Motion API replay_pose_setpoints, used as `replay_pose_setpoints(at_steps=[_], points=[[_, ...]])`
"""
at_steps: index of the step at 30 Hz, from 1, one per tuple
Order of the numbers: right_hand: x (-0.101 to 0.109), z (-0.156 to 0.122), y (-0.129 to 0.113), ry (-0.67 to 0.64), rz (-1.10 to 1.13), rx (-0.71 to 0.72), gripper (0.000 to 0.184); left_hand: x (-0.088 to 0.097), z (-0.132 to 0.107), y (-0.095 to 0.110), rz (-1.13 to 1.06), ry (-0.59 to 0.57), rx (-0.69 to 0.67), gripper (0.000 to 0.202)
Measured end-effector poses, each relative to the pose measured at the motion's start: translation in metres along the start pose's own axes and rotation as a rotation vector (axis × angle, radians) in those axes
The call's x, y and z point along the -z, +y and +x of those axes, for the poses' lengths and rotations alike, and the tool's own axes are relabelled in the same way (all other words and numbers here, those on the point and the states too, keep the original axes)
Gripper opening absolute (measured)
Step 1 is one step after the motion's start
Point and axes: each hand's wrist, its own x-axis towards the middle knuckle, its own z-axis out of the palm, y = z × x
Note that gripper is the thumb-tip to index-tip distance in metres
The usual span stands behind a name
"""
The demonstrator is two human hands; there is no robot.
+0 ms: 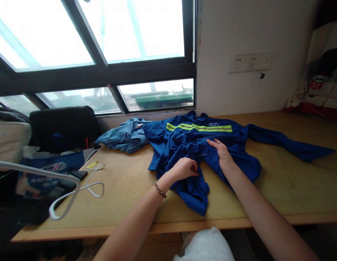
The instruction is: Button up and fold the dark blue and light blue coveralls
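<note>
A blue work jacket with a yellow-and-grey reflective stripe lies spread on the wooden table, one sleeve stretched out to the right. Its lower front is rumpled, and part of it hangs toward the table's near edge. My left hand, with a beaded bracelet at the wrist, is curled closed on the cloth of the jacket's lower left part. Fingers extended, my right hand rests on the middle of the jacket, right of the left hand.
Light blue denim clothing lies bunched behind the jacket's left side. A white cord loops over the left table edge, near a blue printed bag and a black chair back. Wall sockets are behind, beside the window.
</note>
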Motion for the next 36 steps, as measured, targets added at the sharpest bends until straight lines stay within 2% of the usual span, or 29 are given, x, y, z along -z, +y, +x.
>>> replay_pose_setpoints(at_steps=[3,6,9,12,18,25,31,36], points=[[-0.005,-0.008,0.001,-0.127,-0.265,0.231,0.028,0.001,-0.001,-0.001,-0.089,0.063,0.009,0.011],[-0.012,-0.02,0.005,-0.272,-0.723,0.534,0.015,0.005,-0.001,-0.002,-0.328,0.018,0.152,0.015],[-0.016,-0.031,0.01,-0.413,-1.007,0.681,0.018,0.009,0.001,-0.001,-0.529,-0.002,0.245,0.013],[-0.017,-0.032,0.013,-0.436,-1.001,0.601,0.018,0.013,0.003,-0.001,-0.66,0.058,0.279,0.007],[-0.013,-0.019,0.01,-0.424,-0.632,0.264,0.009,0.021,0.004,0.001,-0.902,0.16,0.352,0.021],[-0.008,-0.015,0.008,-0.383,-0.395,0.032,0.015,0.019,0.007,0.001,-0.83,0.226,0.312,0.028],[-0.009,-0.015,0.01,-0.434,-0.53,0.147,0.021,0.017,0.006,-0.004,-0.702,0.284,0.246,0.022],[-0.009,-0.014,0.015,-0.433,-0.693,0.295,0.021,0.015,0.007,-0.006,-0.724,0.296,0.26,0.019]])
